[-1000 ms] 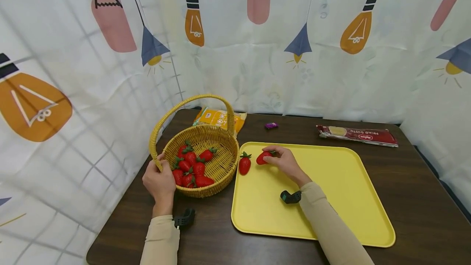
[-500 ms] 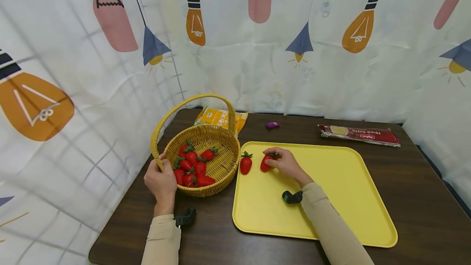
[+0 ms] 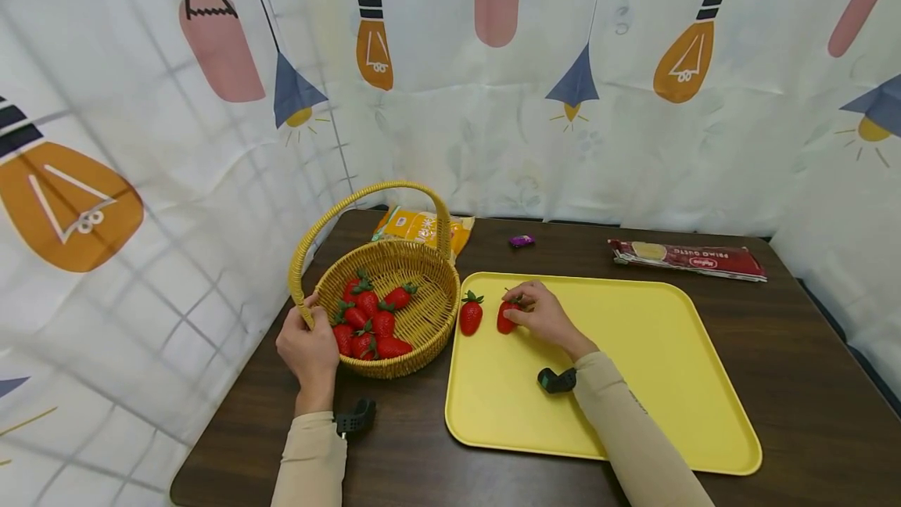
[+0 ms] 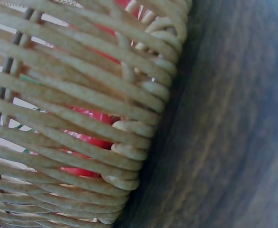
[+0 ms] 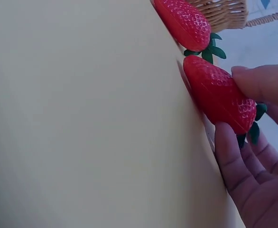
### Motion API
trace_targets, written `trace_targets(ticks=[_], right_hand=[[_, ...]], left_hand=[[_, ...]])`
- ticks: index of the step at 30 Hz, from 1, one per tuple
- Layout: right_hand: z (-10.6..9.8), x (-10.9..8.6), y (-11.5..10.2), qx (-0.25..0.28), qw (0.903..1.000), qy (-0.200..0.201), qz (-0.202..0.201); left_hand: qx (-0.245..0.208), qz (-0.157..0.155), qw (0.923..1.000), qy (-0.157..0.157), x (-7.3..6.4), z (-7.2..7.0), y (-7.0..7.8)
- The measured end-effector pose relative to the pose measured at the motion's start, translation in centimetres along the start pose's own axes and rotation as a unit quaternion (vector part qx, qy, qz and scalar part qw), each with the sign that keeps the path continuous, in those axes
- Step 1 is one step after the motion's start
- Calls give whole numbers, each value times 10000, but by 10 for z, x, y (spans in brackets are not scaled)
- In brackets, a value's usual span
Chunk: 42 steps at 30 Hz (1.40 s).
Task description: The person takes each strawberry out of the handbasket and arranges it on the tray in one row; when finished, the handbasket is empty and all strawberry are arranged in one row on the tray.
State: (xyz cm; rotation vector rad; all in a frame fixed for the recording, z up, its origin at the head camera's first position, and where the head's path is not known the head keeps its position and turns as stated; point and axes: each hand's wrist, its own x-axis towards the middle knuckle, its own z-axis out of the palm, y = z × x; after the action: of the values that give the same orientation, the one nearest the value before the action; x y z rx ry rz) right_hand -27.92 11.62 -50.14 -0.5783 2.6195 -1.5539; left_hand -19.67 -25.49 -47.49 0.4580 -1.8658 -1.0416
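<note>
My left hand (image 3: 307, 350) grips the yellow wicker basket (image 3: 431, 313) at its near left side, where the arched handle meets the rim. Several red strawberries (image 3: 383, 323) with green leaves lie in the basket's left half. In the left wrist view, the woven wall (image 4: 72, 152) fills much of the picture, with red showing through the gaps. My right hand (image 3: 547, 319) pinches a strawberry (image 5: 215, 92) between thumb and fingers, close over the yellow tray (image 3: 535, 413) near its far left corner. Another strawberry (image 3: 471, 317) lies just left of it on the tray, leaves pointing away.
An orange packet (image 3: 457, 235) lies behind the basket, partly hidden by it. A small purple wrapped piece (image 3: 521, 241) sits beyond the tray. At the back right is a long dark red packet (image 3: 690, 258). Patterned white cloth (image 3: 457, 131) hangs behind the dark wooden table (image 3: 809, 366).
The strawberry in my right hand has turned from lying sideways to pointing its tip toward me, roughly in line with its neighbour. My left hand stays on the basket.
</note>
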Motion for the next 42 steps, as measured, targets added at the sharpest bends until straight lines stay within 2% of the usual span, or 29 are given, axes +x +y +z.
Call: trace_targets(ticks=[8, 19, 26, 31, 37, 42], right_hand=[[1, -2, -3, 3, 9994, 54, 356], [9, -3, -6, 122, 9994, 154, 276], [14, -2, -9, 116, 9999, 46, 34], [15, -2, -9, 120, 9999, 75, 41], [15, -2, -7, 306, 9995, -90, 59], [12, -3, -10, 376, 9992, 127, 54]], left_hand=[[-8, -38, 10000, 14, 0, 0, 0], [-42, -53, 10000, 21, -1, 1, 0], [-11, -45, 10000, 32, -1, 1, 0], [46, -33, 10000, 46, -1, 0, 0], [-24, -31, 10000, 24, 0, 1, 0], [-87, -41, 10000, -9, 0, 1, -1]])
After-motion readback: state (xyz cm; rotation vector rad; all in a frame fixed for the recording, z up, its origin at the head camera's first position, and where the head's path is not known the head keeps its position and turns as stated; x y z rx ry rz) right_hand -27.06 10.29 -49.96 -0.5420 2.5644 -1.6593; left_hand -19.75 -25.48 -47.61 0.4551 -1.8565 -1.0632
